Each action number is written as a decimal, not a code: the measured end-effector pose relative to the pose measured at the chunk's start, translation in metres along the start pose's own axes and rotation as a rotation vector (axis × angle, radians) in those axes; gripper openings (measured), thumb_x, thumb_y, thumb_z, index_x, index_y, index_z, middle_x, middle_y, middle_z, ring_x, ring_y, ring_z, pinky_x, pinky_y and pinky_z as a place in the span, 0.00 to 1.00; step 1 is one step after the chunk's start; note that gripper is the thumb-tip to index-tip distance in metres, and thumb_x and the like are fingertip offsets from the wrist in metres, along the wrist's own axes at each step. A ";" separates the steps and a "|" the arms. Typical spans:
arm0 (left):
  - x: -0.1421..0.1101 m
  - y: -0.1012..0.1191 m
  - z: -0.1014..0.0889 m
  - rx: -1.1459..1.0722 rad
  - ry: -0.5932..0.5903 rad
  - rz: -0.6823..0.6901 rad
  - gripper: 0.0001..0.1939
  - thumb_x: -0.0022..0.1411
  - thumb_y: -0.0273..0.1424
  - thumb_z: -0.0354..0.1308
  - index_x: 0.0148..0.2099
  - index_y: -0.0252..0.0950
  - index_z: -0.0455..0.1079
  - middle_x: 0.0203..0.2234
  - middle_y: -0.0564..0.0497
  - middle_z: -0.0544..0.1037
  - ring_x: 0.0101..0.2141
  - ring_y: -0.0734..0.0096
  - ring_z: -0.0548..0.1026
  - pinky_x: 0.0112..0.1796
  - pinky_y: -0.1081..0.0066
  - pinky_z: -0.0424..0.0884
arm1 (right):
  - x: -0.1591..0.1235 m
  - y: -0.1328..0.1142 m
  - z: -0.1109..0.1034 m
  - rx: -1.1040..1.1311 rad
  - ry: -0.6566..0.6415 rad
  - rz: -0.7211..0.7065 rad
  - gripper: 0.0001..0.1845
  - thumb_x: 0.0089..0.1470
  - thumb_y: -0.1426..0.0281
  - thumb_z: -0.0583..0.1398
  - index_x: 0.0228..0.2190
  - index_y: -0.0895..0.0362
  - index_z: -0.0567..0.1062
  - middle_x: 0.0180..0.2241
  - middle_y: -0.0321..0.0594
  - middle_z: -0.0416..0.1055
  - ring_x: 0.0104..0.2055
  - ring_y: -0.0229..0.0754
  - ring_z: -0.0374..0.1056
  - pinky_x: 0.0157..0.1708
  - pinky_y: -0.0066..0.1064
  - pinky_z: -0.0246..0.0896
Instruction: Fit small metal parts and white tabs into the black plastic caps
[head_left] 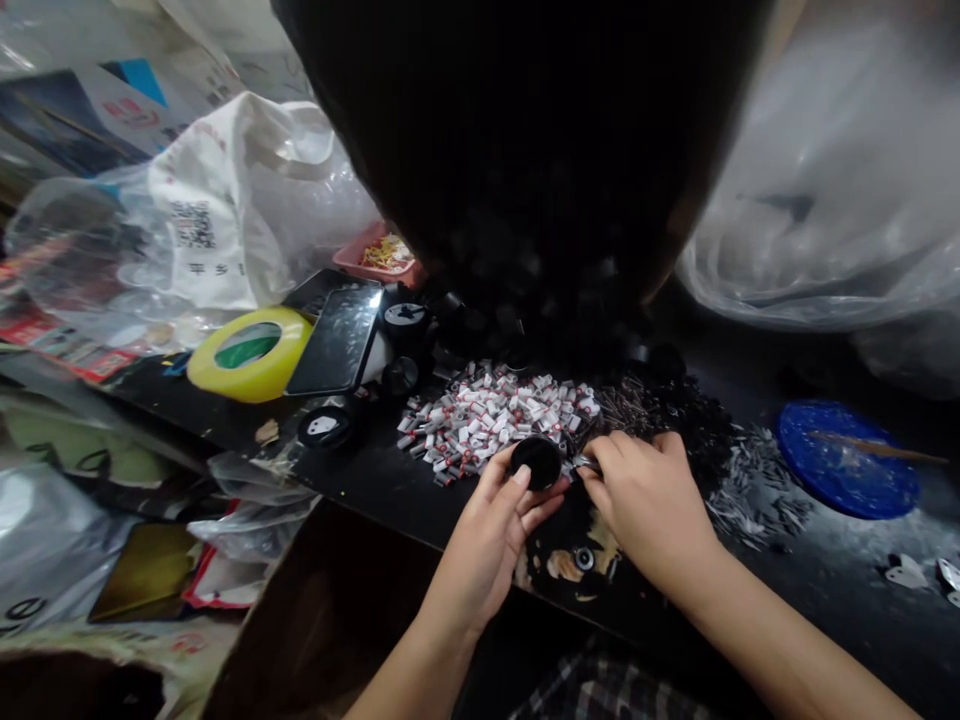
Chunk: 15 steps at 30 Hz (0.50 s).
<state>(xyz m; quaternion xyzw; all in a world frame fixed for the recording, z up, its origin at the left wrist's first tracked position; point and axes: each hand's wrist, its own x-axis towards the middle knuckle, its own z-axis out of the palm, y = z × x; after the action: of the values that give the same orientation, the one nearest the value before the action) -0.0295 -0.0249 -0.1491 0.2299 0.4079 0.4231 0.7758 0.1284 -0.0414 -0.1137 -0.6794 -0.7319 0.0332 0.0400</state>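
Note:
My left hand (491,530) grips a round black cup-like part (535,463) between thumb and fingers, its dark face turned up. Close beside it, my right hand (649,505) is closed in a pinch at the part's right side. A small shiny tip shows at those fingertips, too little of it to name. Just behind the hands lies a heap of small white and grey cylinders (499,415) with red rings. Thin brownish metal pieces (628,408) and small black pieces (686,415) are heaped behind my right hand. A small metal ring (584,559) lies below the hands.
To the left are a yellow tape roll (214,372), a leaning phone (336,340) and a round black part (325,426). Thin silver pieces (757,490) and a blue lid (847,458) with a stick lie right. A large black bag-like shape (525,130) rises behind the heaps.

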 end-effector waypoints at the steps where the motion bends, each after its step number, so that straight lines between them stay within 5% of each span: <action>1: -0.001 0.000 -0.001 0.003 -0.004 0.001 0.12 0.61 0.33 0.61 0.48 0.39 0.70 0.45 0.48 0.78 0.42 0.63 0.79 0.44 0.67 0.74 | 0.000 0.001 0.000 0.009 -0.009 0.008 0.04 0.60 0.72 0.56 0.35 0.57 0.72 0.33 0.43 0.73 0.36 0.48 0.68 0.40 0.40 0.43; 8: -0.008 -0.006 -0.001 0.030 0.052 0.037 0.13 0.60 0.33 0.63 0.47 0.40 0.70 0.43 0.50 0.78 0.43 0.62 0.79 0.43 0.67 0.75 | -0.001 0.007 0.004 0.122 0.033 0.049 0.04 0.58 0.74 0.56 0.34 0.57 0.72 0.33 0.39 0.74 0.35 0.46 0.69 0.41 0.40 0.45; 15: -0.018 -0.014 0.004 -0.022 0.025 -0.003 0.15 0.59 0.34 0.63 0.49 0.42 0.69 0.42 0.50 0.78 0.44 0.65 0.77 0.49 0.64 0.73 | -0.017 0.004 -0.004 0.483 -0.037 0.079 0.04 0.55 0.74 0.61 0.34 0.53 0.73 0.33 0.32 0.75 0.35 0.41 0.67 0.39 0.35 0.50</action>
<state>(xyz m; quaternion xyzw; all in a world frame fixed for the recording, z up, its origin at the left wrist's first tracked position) -0.0252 -0.0480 -0.1490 0.2152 0.4133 0.4292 0.7737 0.1345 -0.0577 -0.1106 -0.6775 -0.6763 0.2212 0.1863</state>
